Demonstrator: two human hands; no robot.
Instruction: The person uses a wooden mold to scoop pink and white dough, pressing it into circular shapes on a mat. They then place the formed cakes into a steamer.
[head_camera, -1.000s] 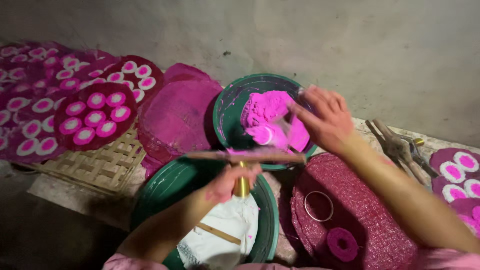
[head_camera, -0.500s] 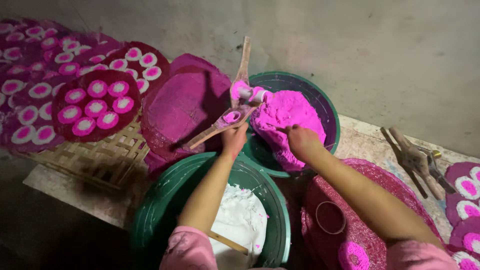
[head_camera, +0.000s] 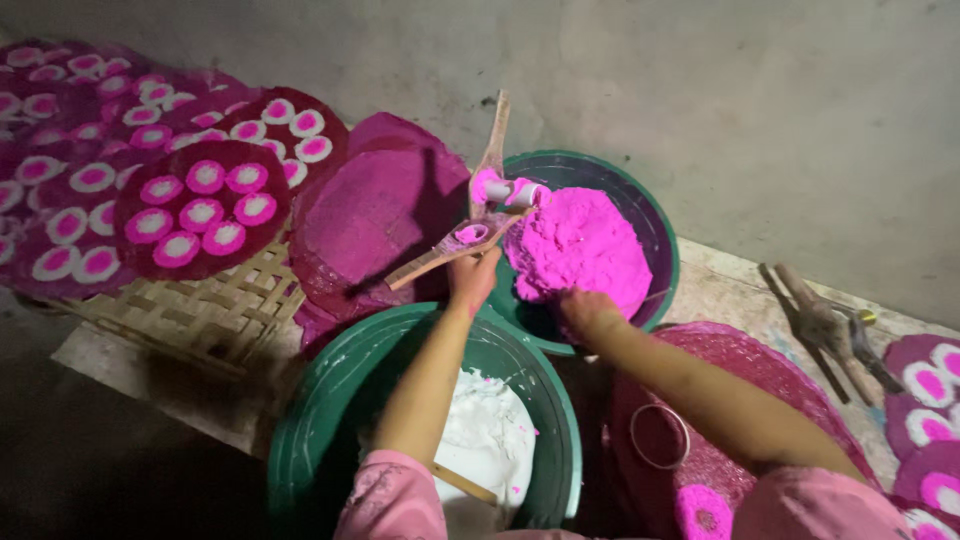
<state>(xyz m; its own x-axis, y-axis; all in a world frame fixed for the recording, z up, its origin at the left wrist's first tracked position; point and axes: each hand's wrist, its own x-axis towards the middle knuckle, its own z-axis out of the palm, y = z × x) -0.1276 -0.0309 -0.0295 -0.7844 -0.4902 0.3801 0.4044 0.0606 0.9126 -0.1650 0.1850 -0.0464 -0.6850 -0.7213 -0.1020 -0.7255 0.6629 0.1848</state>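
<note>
Over the green basin (head_camera: 655, 215) at one o'clock, the left hand (head_camera: 472, 280) grips a wooden press mould (head_camera: 470, 235); the right hand (head_camera: 585, 308) digs clenched into the pink dough (head_camera: 580, 245).

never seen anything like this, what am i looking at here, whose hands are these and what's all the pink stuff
The picture comes from a camera worn on a person's head, looking down at their own two bare hands. The left hand holds a wooden hinged press tool, smeared with pink. The right hand digs into a mound of bright pink dough in a green basin. A nearer green basin holds white dough. To the left, round pink mats carrying pink-and-white discs lie on a woven bamboo tray. A metal ring rests on a pink mat to the right, with more wooden tools beyond.
</note>
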